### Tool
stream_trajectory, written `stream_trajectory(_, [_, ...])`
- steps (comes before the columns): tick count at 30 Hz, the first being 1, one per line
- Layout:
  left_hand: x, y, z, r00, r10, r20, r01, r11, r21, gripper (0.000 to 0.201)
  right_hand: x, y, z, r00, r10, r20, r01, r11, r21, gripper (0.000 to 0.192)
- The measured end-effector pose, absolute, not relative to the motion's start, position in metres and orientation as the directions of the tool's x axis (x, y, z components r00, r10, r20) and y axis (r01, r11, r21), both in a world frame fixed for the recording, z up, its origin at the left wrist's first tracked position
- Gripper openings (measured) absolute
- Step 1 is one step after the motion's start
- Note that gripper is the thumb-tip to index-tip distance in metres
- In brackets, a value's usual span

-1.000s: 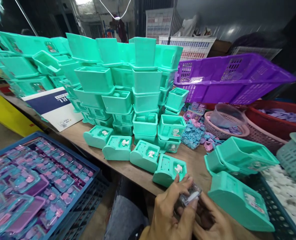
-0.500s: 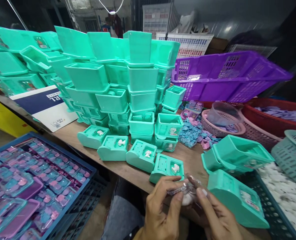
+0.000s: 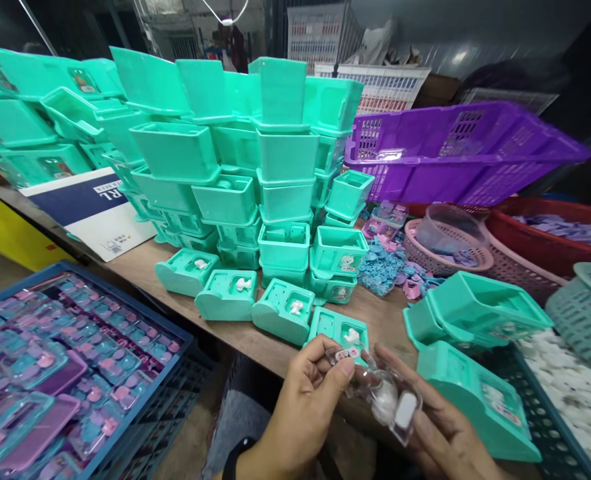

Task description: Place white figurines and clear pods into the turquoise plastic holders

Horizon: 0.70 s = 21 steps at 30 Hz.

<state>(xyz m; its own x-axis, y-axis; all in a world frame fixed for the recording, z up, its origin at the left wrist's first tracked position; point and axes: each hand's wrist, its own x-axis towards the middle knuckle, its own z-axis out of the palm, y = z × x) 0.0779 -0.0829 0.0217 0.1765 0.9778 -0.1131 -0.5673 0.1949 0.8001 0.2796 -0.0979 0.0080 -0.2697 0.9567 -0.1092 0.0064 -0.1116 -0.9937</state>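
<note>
- Holding a clear plastic blister pack between both hands at the near edge of a wooden workbench, a person works in a crowded toy-assembly space; the left hand pinches the pack's upper end between thumb and fingers, while the right hand lies open under its lower end, supporting it from below.
- Inside the pack sit small white pieces and a tiny printed piece near the top; what they are is too small to tell.
- Just beyond the hands, four turquoise toy units lie in a row on the bench, each with a small white figure set in its top recess.
- Behind the row rise stacks of turquoise plastic tubs, some bearing a cartoon sticker on the front.
- At left, a blue crate holds packed pink and blue blister cards, lying flat in layers.
- At right, a dark blue perforated tray carries more turquoise units lying on their sides, with loose white pieces heaped at its far side.
- A purple slatted basket rests tilted above a pink woven basket that holds a clear tub, and a red basket contains pale purple parts.
- Loose blue and pink small parts lie heaped on the bench between the tubs and the pink basket.
</note>
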Motion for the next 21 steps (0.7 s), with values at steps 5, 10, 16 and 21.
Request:
stream_trajectory(5, [0.066, -0.083, 0.023, 0.098, 0.995, -0.025, -0.398, 0.062, 0.915, 0.045, 0.287, -0.078, 0.015, -0.129, 0.989, 0.073, 0.217, 0.1, -0.971, 0.049])
stream_trajectory(10, [0.047, -0.073, 0.027, 0.114, 0.951, 0.287, 0.048, -0.294, 0.955, 0.022, 0.278, -0.046, 0.015, 0.044, 0.951, 0.307, 0.519, 0.241, -0.82, 0.049])
stream_trajectory(16, [0.04, -0.055, 0.028, 0.412, 0.771, 0.485, 0.214, -0.6, 0.771, 0.018, 0.276, -0.036, 0.003, -0.093, 0.91, 0.403, 0.624, 0.369, -0.689, 0.045])
stream_trajectory(21, [0.045, -0.048, 0.022, 0.537, 0.702, 0.468, 0.268, -0.668, 0.694, 0.02, 0.283, -0.038, 0.006, -0.238, 0.833, 0.5, 0.696, 0.506, -0.51, 0.042])
